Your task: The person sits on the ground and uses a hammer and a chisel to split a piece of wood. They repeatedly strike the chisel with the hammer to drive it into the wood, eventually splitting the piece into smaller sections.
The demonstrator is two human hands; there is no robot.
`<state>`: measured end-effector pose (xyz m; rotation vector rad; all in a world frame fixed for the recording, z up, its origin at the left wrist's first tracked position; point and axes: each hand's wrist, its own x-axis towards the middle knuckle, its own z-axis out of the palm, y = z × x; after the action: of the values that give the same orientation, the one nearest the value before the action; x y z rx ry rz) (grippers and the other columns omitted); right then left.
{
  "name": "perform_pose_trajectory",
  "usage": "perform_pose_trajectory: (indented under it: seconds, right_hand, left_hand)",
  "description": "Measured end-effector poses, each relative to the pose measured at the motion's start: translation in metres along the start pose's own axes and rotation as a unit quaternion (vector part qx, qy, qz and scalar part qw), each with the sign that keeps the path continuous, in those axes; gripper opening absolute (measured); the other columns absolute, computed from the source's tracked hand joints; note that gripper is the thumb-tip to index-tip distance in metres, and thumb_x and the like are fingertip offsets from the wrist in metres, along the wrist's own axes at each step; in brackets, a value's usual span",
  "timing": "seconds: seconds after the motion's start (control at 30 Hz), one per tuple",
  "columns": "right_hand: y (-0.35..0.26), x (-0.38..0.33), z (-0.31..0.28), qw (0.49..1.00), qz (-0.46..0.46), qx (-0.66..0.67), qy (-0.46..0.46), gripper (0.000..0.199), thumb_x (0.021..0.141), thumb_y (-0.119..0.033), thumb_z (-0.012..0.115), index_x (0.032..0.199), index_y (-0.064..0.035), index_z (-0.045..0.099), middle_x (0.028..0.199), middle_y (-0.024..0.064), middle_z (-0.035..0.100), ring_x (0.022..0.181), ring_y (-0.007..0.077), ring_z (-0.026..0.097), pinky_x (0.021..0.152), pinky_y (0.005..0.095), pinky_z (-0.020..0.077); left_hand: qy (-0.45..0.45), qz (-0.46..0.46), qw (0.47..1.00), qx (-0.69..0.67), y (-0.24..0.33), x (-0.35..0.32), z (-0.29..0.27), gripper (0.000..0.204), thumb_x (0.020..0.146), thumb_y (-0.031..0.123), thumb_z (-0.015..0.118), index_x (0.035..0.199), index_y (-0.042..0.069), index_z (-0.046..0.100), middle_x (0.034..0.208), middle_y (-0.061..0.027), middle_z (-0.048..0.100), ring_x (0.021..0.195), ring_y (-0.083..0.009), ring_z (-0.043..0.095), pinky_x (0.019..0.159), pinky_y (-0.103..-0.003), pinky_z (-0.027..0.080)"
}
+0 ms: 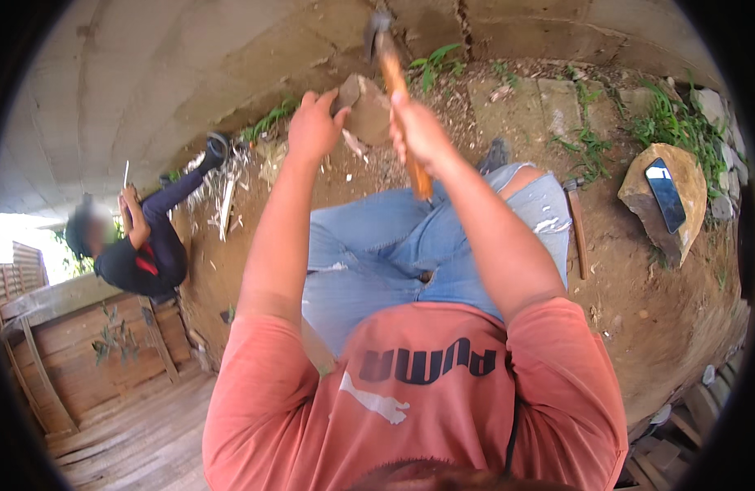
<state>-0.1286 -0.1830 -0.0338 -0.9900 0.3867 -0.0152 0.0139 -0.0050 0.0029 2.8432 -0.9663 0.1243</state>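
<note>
Our left hand (314, 127) touches angular stone (369, 116) ahead of us, likely steadying it; whether gripping, we cannot tell. Our right hand (418, 132) clenches wooden-handled hammer (391, 69) mid-handle, probably for control. Second hammer (580, 229) lies rightward, seemingly within reach. Boulder (639, 192) supports smartphone (666, 195), perhaps keeping it off dirt (619, 319).

From close above, a head-worn fisheye looks down over shirt (431, 340) and jeans (369, 229) toward the hands (314, 131).

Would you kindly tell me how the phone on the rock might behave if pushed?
The phone would probably slide rather than roll, being flat. Its glossy surface may feel slippery. It could drop, perched on the rock.
</note>
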Motion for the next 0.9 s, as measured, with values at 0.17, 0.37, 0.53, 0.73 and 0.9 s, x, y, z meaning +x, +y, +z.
perform_pose_trajectory:
  seconds: [0.17, 0.37, 0.53, 0.73, 0.9]
  right_hand:
    - [-0.004, -0.007, -0.008, 0.999, 0.028, -0.016, -0.027, 0.050, 0.114, -0.058, 0.043, 0.097, -0.0119, 0.052, 0.067, -0.0032, 0.051, 0.051, 0.0099, 0.047, 0.046, 0.0289, 0.0428]
    - [0.002, -0.001, 0.000, 0.996, 0.073, 0.037, -0.036, 0.050, 0.114, -0.058, 0.043, 0.098, -0.0115, 0.050, 0.067, -0.0034, 0.049, 0.051, 0.0100, 0.046, 0.046, 0.0294, 0.0429]
    - [-0.001, -0.009, -0.005, 0.999, -0.031, -0.029, -0.023, 0.052, 0.114, -0.060, 0.042, 0.097, -0.0114, 0.052, 0.067, -0.0039, 0.049, 0.052, 0.0089, 0.047, 0.048, 0.0274, 0.0440]
    - [0.016, -0.007, 0.007, 0.998, 0.051, 0.005, -0.043, 0.047, 0.114, -0.055, 0.046, 0.096, -0.0120, 0.052, 0.067, -0.0030, 0.050, 0.052, 0.0107, 0.049, 0.046, 0.0293, 0.0455]
    - [0.004, -0.009, 0.004, 0.995, -0.094, 0.005, -0.024, 0.047, 0.115, -0.053, 0.046, 0.094, -0.0113, 0.052, 0.068, -0.0020, 0.051, 0.050, 0.0100, 0.048, 0.044, 0.0300, 0.0420]
  left_hand:
    - [-0.022, 0.035, 0.999, -0.023, 0.000, -0.005, -0.003, 0.056, 0.093, 0.027, 0.080, 0.143, 0.008, 0.066, 0.132, -0.0191, 0.067, 0.118, -0.0400, 0.068, 0.100, -0.046, 0.056]
    - [-0.028, 0.038, 0.999, -0.027, -0.010, 0.000, -0.006, 0.057, 0.090, 0.021, 0.081, 0.144, 0.009, 0.065, 0.128, -0.0178, 0.069, 0.118, -0.0393, 0.067, 0.100, -0.046, 0.055]
    - [-0.039, 0.045, 0.998, -0.030, -0.013, 0.006, -0.005, 0.057, 0.090, 0.019, 0.080, 0.144, 0.009, 0.064, 0.123, -0.0177, 0.069, 0.113, -0.0394, 0.067, 0.096, -0.047, 0.055]
    - [-0.043, 0.047, 0.998, -0.023, -0.030, 0.016, -0.005, 0.058, 0.090, 0.017, 0.081, 0.145, 0.010, 0.064, 0.134, -0.0164, 0.068, 0.121, -0.0390, 0.066, 0.101, -0.047, 0.055]
    - [-0.038, 0.061, 0.997, -0.034, -0.029, 0.017, 0.000, 0.059, 0.089, 0.017, 0.080, 0.145, 0.010, 0.064, 0.134, -0.0170, 0.068, 0.122, -0.0393, 0.065, 0.103, -0.047, 0.055]
